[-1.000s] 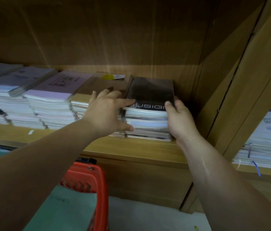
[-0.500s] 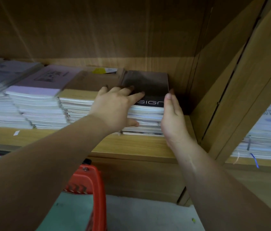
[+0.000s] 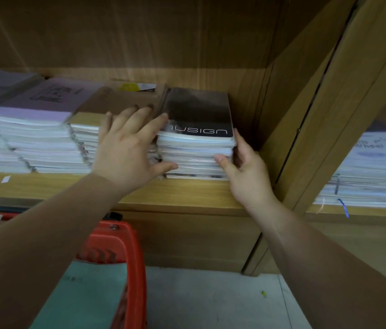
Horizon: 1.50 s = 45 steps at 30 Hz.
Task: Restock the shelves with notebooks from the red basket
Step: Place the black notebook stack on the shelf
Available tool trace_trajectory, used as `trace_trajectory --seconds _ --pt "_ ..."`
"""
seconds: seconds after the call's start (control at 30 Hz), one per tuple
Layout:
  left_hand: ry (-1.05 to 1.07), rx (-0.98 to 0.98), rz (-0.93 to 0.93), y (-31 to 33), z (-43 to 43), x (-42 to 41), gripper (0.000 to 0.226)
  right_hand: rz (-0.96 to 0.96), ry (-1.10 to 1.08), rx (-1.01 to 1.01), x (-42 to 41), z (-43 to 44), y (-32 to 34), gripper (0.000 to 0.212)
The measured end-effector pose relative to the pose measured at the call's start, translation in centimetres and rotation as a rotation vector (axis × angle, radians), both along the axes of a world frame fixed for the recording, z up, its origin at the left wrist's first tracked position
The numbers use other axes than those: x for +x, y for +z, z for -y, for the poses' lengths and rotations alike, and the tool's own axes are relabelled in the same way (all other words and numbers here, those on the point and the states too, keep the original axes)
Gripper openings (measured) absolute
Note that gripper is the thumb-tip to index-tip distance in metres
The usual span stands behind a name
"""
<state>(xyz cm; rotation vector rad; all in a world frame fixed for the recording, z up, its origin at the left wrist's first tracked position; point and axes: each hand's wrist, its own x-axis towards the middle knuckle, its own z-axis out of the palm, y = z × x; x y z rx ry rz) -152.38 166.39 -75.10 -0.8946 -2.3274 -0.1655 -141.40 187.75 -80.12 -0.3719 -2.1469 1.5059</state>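
A stack of notebooks with a black "nusign" cover (image 3: pixel 196 110) on top sits at the right end of the wooden shelf (image 3: pixel 187 195). My left hand (image 3: pixel 128 148) lies spread against the stack's left side, its fingers over the neighbouring brown-covered stack (image 3: pixel 116 100) and its thumb at the stack's lower front. My right hand (image 3: pixel 246 172) cups the stack's front right corner, thumb on the front edge and fingers hidden along the right side. The red basket (image 3: pixel 120 243) hangs below my left arm with a teal notebook (image 3: pixel 85 293) inside.
Purple-covered (image 3: pixel 45 100) and grey stacks fill the shelf to the left. An upright wooden divider (image 3: pixel 306 115) stands just right of the black stack. Beyond it lies another white stack (image 3: pixel 372 167). A pale floor (image 3: pixel 211 300) shows below.
My right thumb has come round onto the stack's front edge. My left hand has slid slightly off the black cover, so more of its lettering shows.
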Motion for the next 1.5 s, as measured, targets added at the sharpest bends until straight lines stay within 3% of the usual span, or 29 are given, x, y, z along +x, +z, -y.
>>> trace_trajectory --seconds 0.2,0.37,0.5,0.63,0.8,1.0,1.23,1.5 --pt "0.087 -0.016 0.05 -1.0 2.3 -0.4 0.102 0.015 -0.016 0.008 -0.5 -0.2 0.5 0.066" --pt "0.168 -0.04 0.061 -1.3 1.4 -0.5 0.108 -0.006 0.015 0.082 0.8 0.6 0.9 0.101" --pt "0.182 -0.053 0.074 -1.7 1.0 -0.9 0.105 0.031 0.005 0.229 -0.1 1.3 0.9 0.084" --pt "0.201 -0.098 0.104 -1.5 0.7 -0.7 0.106 0.075 0.049 0.214 -0.8 1.4 0.8 0.084" --pt "0.127 -0.098 0.052 -1.5 0.7 0.6 0.098 0.0 0.013 -0.022 -0.7 2.0 0.9 0.093" --pt "0.07 0.0 0.089 -1.3 -0.1 0.3 0.062 -0.043 -0.031 -0.383 -1.3 3.3 1.2 0.056" --pt "-0.015 0.086 0.049 -0.4 -0.3 -0.8 0.039 -0.044 -0.033 -0.331 -2.0 2.4 1.0 0.047" --pt "0.063 -0.029 0.115 0.6 -0.9 0.2 0.041 -0.075 -0.068 -0.421 -1.0 3.3 1.7 0.051"
